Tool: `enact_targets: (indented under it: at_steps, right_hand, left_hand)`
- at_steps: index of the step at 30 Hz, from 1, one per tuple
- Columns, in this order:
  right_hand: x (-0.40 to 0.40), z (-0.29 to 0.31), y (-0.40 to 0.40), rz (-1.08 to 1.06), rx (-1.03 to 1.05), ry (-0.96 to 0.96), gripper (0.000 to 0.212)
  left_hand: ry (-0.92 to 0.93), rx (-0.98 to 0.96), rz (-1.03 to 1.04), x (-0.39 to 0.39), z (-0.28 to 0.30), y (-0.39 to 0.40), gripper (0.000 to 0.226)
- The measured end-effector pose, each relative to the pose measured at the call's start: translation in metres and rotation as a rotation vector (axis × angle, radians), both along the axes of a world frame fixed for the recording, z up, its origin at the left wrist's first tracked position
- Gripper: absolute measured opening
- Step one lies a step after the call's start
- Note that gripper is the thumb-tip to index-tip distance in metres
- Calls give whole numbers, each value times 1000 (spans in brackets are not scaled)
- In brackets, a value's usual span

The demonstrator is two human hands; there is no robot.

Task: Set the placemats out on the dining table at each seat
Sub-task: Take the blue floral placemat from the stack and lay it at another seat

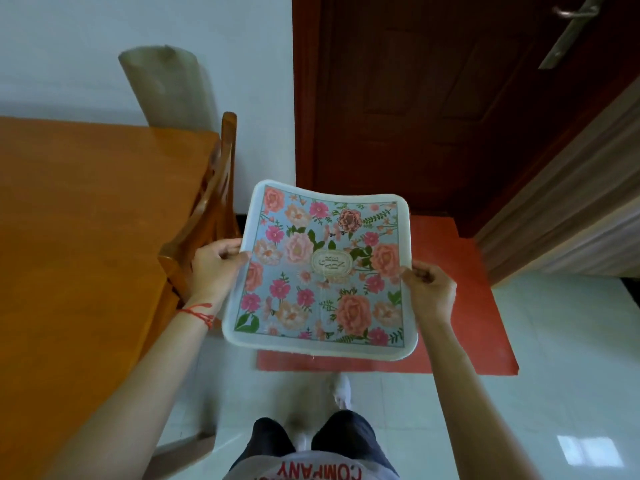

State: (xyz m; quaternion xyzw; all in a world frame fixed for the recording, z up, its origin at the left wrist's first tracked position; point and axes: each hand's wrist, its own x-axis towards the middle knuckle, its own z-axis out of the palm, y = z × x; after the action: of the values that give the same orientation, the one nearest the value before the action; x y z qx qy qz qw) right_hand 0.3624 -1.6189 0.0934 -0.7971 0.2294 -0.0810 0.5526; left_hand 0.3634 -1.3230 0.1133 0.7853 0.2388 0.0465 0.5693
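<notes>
Beside the dining table's (pixel 86 220) right edge, a person is pinching a floral placemat (pixel 322 268) by its side edges, left hand (pixel 216 263) and right hand (pixel 427 287), carrying it level above the floor; swinging it left over bare wood would probably seat it squarely.

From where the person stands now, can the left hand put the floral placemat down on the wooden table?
Probably yes. The left hand grips the floral placemat beside the wooden table, whose visible top is bare. The chair stands at the table's edge, and the right hand holds the other side.
</notes>
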Motion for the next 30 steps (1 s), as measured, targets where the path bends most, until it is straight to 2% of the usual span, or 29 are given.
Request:
enact_targets:
  at_steps: [16,22,30]
  right_hand:
    - [219,37,24,343,147,-42,13]
    - [272,46,70,519,171,-68,17]
    - [316,40,157,668,254,-54,15]
  left_hand:
    - [-104,24,388,122,32,14,21]
    - [-124,-14,536,127,44,38,12]
    - [-103,53,704,124,44,95,9]
